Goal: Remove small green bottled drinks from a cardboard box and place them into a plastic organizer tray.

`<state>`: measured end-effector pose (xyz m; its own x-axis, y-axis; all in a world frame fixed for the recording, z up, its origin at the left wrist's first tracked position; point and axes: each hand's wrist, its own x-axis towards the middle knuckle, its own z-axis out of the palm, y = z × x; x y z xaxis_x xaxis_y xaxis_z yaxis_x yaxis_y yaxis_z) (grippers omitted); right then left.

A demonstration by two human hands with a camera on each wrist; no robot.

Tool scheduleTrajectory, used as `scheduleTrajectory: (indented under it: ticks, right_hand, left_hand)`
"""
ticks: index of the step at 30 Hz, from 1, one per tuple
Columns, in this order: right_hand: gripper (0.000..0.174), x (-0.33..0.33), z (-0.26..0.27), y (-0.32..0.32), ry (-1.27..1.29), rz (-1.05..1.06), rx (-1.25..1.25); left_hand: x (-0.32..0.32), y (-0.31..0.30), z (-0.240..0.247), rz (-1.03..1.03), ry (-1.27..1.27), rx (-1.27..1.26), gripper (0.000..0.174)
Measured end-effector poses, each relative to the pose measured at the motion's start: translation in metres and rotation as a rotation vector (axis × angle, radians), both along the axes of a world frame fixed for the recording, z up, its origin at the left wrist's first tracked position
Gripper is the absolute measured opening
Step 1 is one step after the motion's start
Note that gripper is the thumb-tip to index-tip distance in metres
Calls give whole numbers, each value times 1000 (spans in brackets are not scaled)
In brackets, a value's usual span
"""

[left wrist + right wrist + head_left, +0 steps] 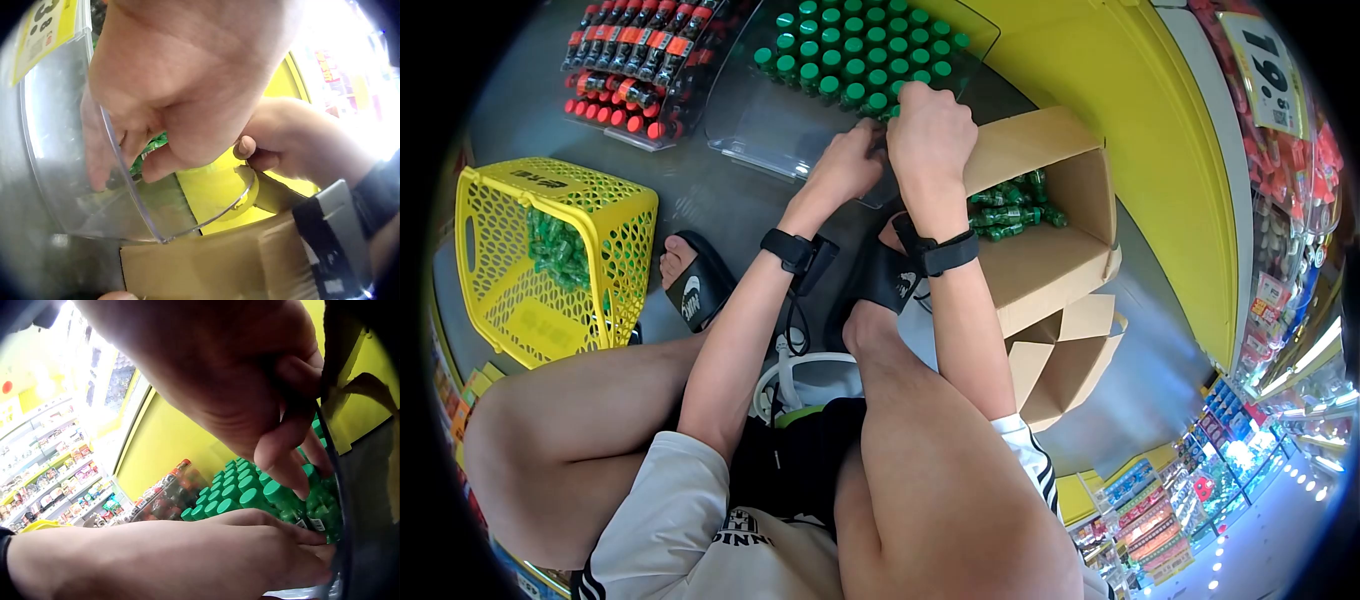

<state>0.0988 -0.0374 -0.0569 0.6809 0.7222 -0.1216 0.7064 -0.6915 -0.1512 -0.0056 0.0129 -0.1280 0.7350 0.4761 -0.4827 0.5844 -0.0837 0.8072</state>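
Rows of green-capped bottles (855, 70) stand in a clear bin (745, 145). At the bin's near corner, my left hand (850, 165) reaches inside; in the left wrist view, a green bottle (153, 145) shows between its thumb and fingers. Beside it, my right hand (935, 130) is above the near bottles. Seen from the right wrist, the right hand (250, 381) points its bent fingers (294, 475) down at the green caps (250, 499); whether they grip one is hidden. The left hand (269, 550) lies low against the same bottles.
A cardboard box (1040, 265) holding green bottles stands at the right, with another opened carton (1075, 370) below it. At the left, a yellow basket (625, 215) holds green bottles (558, 250). Dark bottles with red caps (635, 60) fill a bin at the upper left.
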Motion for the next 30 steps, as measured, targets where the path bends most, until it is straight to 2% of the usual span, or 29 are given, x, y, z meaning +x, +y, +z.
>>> scheduleTrajectory:
  ticks: [13, 16, 18, 19, 21, 23, 28, 30]
  right_hand:
    - [17, 0, 1, -2, 39, -15, 39]
    - [20, -1, 5, 1, 62, -34, 28]
    - [20, -1, 8, 2, 73, -54, 20]
    - [21, 0, 9, 1, 66, -13, 80]
    - [22, 3, 15, 0, 61, 34, 144]
    - [21, 6, 24, -2, 204, 243, 240]
    - [20, 0, 38, -7, 310, 324, 335]
    - [20, -4, 49, -11, 315, 325, 373]
  left_hand:
    - [1, -5, -9, -50, 16, -11, 51]
    - [1, -3, -8, -53, -22, 18, 49]
    - [1, 0, 0, -45, 53, 16, 41]
    - [-2, 2, 7, -43, 53, 17, 41]
    - [-8, 6, 20, -71, 22, 77, 30]
    - [-13, 10, 32, -89, 27, 128, 26]
    - [-20, 19, 48, -135, -78, 198, 22]
    - [-18, 20, 56, -49, -204, 183, 22]
